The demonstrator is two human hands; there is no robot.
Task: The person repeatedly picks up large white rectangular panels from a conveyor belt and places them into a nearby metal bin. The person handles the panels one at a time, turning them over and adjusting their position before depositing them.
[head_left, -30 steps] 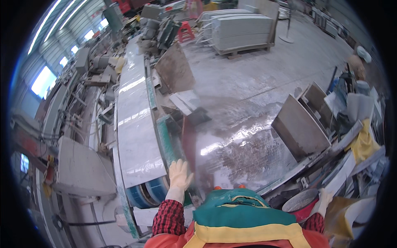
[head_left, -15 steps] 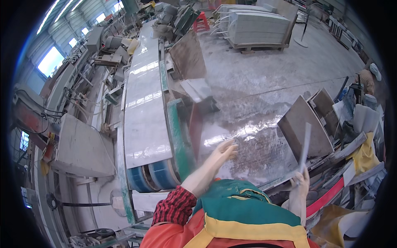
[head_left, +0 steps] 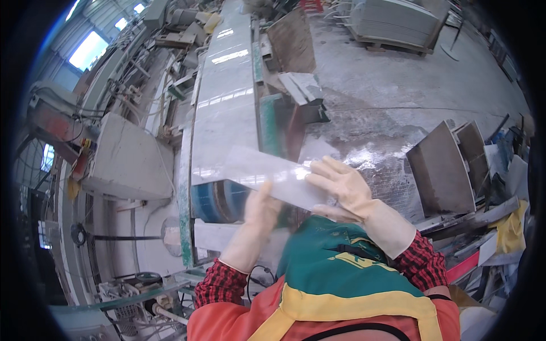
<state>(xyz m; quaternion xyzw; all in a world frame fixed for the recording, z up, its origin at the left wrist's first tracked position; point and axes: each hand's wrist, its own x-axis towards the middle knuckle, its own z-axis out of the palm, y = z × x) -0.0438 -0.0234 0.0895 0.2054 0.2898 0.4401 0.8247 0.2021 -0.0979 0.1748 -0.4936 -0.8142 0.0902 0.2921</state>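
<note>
A flat, pale grey piece of stone slab (head_left: 278, 175) is held level in front of my apron, its left part over the end of the roller line. My right hand (head_left: 344, 190), in a cream rubber glove, grips its right end, with fingers across the top. At its near edge is my gloved left hand (head_left: 259, 219), slightly blurred. The left thumb lies on the edge and the other fingers are partly hidden. Beyond the piece, a long glossy stone slab (head_left: 227, 85) lies along the line. Blue rollers (head_left: 213, 200) show below its near end.
A green metal guard (head_left: 272, 122) runs along the line's right side. Brown boards (head_left: 441, 167) lean upright at the right, by a pile of offcuts and a yellow cloth (head_left: 509, 227). Stacked slabs (head_left: 392, 23) stand on a pallet at the back. A large stone block (head_left: 128, 159) stands left.
My right hand has swung leftward from the offcuts with the thin pale piece, which now faces up flat. My left hand has come to its near edge. The view has shifted.
</note>
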